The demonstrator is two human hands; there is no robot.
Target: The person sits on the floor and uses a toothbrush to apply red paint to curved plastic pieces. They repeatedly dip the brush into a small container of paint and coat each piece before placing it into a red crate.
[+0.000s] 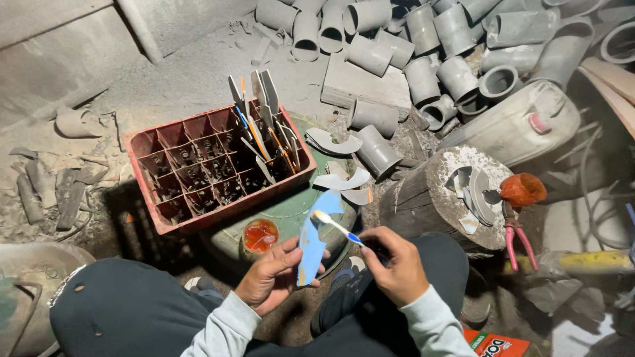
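My left hand point(270, 276) grips a curved, blade-shaped piece of blue plastic point(312, 242) and holds it upright over my lap. My right hand point(395, 264) holds a toothbrush point(336, 227) whose bristle head rests on the upper part of the blue piece. Just left of my left hand stands a small round dish of orange-red liquid point(260, 235) on a green drum lid point(291, 210).
A red divided crate point(210, 166) with several cut blades stands ahead. To the right, a wooden stump point(442, 198) bears shards and an orange lump point(522, 189), with pink-handled pliers point(518, 238) beside. Grey pipe pieces point(423, 46) pile at the back near a dusty jerrycan point(516, 125).
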